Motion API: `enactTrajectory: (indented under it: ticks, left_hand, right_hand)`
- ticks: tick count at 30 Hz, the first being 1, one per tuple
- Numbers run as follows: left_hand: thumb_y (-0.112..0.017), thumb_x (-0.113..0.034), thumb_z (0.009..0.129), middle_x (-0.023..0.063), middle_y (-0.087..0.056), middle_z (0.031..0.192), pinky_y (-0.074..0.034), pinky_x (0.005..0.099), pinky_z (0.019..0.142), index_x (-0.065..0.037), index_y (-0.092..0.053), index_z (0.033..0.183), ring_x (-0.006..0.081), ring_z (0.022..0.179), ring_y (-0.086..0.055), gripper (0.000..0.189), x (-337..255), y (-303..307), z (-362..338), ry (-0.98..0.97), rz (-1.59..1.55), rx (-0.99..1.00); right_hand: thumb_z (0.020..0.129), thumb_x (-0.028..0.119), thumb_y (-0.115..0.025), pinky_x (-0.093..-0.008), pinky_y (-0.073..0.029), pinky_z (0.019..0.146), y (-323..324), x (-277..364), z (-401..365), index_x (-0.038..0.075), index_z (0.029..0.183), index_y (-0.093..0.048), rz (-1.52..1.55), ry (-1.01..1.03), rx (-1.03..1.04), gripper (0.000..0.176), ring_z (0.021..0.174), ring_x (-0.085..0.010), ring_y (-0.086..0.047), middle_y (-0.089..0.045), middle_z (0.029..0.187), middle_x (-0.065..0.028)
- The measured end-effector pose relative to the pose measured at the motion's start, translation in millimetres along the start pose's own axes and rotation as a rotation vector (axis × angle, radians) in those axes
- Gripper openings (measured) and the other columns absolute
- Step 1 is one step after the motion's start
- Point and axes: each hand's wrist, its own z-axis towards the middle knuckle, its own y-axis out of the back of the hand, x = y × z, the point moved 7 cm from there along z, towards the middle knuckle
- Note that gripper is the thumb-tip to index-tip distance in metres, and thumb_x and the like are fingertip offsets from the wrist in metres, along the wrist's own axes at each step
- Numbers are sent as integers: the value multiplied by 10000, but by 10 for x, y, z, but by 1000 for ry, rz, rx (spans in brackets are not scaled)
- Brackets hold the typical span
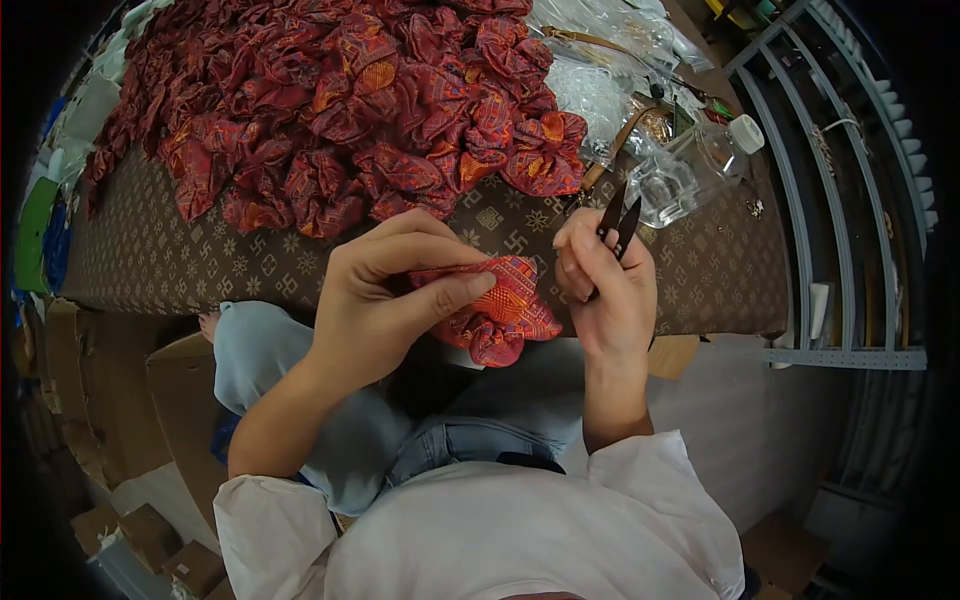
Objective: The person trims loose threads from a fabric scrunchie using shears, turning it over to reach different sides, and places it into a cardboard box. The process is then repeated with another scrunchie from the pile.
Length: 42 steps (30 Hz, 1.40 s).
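A red patterned scrunchie is pinched between the thumb and fingers of my left hand, above my lap near the table's front edge. My right hand is closed around small black thread snips, whose pointed blades stick up past the thumb. A small gap separates the right hand from the scrunchie. Beyond both hands, a large heap of similar red scrunchies covers much of the table. Part of the held scrunchie is hidden behind my left fingers.
The table has a brown patterned cloth. At the back right lie a clear plastic bottle with a white cap, clear plastic bags and brown straps. A metal rack stands at right; a cardboard box is at left.
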Motion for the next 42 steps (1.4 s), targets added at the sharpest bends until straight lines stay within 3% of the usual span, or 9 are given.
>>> enactTrajectory:
  ticks: [4,5,11,21,29,33,36,41,42]
  left_hand:
    - [-663,8,686,30,-556,747,-408,193,578,14,-633,796,78,683,-525,115,39,8,9,72,-50,2]
    - [-663,8,686,30,-556,747,-408,193,578,14,-633,796,78,683,-525,115,45,10,12,72,-49,1]
    - [-670,-21,690,28,-559,730,-405,194,610,7,-640,795,83,707,-526,112,48,17,15,38,-33,2]
    - [-578,-55,799,7,-551,785,-404,175,608,1,-618,926,45,694,-500,145,62,-37,21,93,-39,25]
    - [-538,-87,839,-10,-547,811,-415,176,640,5,-562,911,36,723,-494,119,207,172,13,203,-248,-241]
    - [-498,-96,859,6,-550,861,-424,189,708,-13,-517,976,57,809,-516,145,335,140,7,269,-472,-181]
    - [-478,-97,867,21,-550,895,-429,203,734,-21,-494,1011,77,838,-529,163,407,31,39,353,-738,-105]
    - [-493,-119,861,28,-547,925,-429,221,734,-11,-475,1064,85,843,-527,231,277,14,114,352,-818,-78]
    - [-522,-172,846,59,-550,964,-431,259,782,1,-472,1083,116,892,-533,298,260,25,125,271,-609,14]
  right_hand:
    - [764,167,-623,-171,-330,551,-149,-41,-13,-7,932,-573,-132,83,175,247,652,-38,-458,-562,785,-17]
    - [732,168,-653,-184,-348,573,-146,-180,-49,-14,964,-566,-8,-102,270,307,660,-49,-466,-556,788,-5]
    - [712,86,-651,-184,-349,572,-182,-141,-19,-19,892,-575,-130,-68,368,222,655,-47,-454,-536,751,9]
    - [712,41,-643,-192,-377,607,-58,-44,29,-15,842,-579,24,-52,152,156,645,-61,-479,-558,745,-15]
    - [731,186,-674,-204,-402,663,-117,-259,-44,9,1083,-468,-171,72,73,445,814,-65,-476,-532,936,-30]
    - [708,-35,-621,-253,-439,741,-118,-384,-48,5,1032,-485,211,-88,-85,354,842,-139,-542,-564,912,-69]
    - [729,-75,-538,-315,-460,769,-26,-166,105,-10,995,-504,472,14,-71,276,847,-188,-580,-587,912,-110]
    - [723,-31,-574,-299,-460,755,-80,-44,75,-10,971,-527,345,37,64,253,807,-166,-585,-601,883,-95]
    - [718,-12,-596,-285,-459,741,-95,-71,60,-7,948,-539,195,17,65,237,787,-149,-582,-604,861,-85]
